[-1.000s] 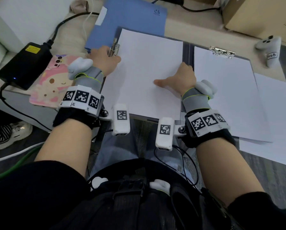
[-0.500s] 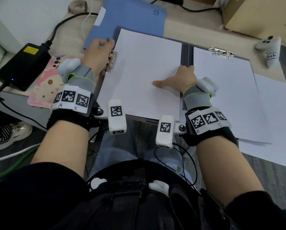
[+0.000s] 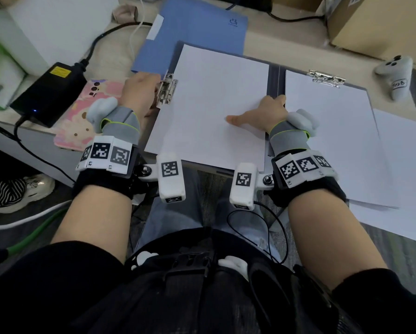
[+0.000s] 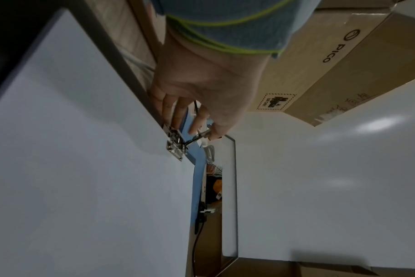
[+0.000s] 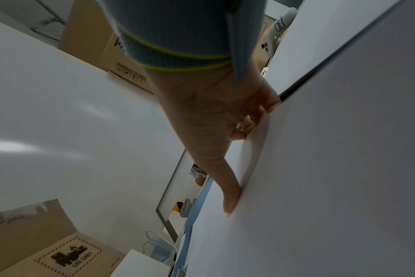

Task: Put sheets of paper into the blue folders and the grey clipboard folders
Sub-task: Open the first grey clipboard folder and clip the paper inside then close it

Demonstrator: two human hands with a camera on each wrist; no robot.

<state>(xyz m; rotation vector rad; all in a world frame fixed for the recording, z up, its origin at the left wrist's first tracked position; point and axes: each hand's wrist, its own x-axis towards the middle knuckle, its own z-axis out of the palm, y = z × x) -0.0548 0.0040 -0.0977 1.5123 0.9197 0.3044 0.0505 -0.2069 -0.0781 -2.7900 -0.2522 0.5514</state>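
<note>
An open grey clipboard folder (image 3: pixel 274 78) lies in front of me. On its left half lies a white sheet (image 3: pixel 216 97), with a metal clip (image 3: pixel 167 91) on its left edge. My left hand (image 3: pixel 157 80) pinches the clip's lever (image 4: pixel 197 137) between thumb and fingers. My right hand (image 3: pixel 255 112) presses the sheet, thumb (image 5: pixel 230 196) flat on it and fingers at its right edge by the spine. The right half holds a second sheet (image 3: pixel 330 131) under its own clip (image 3: pixel 326 78). A blue folder (image 3: pixel 202 22) lies closed behind.
Loose white sheets (image 3: pixel 409 179) lie at the right, past the clipboard. A black power brick (image 3: pixel 50 90) and a pink phone case (image 3: pixel 88 112) sit at the left. A cardboard box (image 3: pixel 380 22) and a grey controller (image 3: pixel 395 75) stand at the back right.
The clip, raised a second ago, has come down onto the sheet's left edge. My left hand shifted on it and now pinches its lever. The right hand stayed put.
</note>
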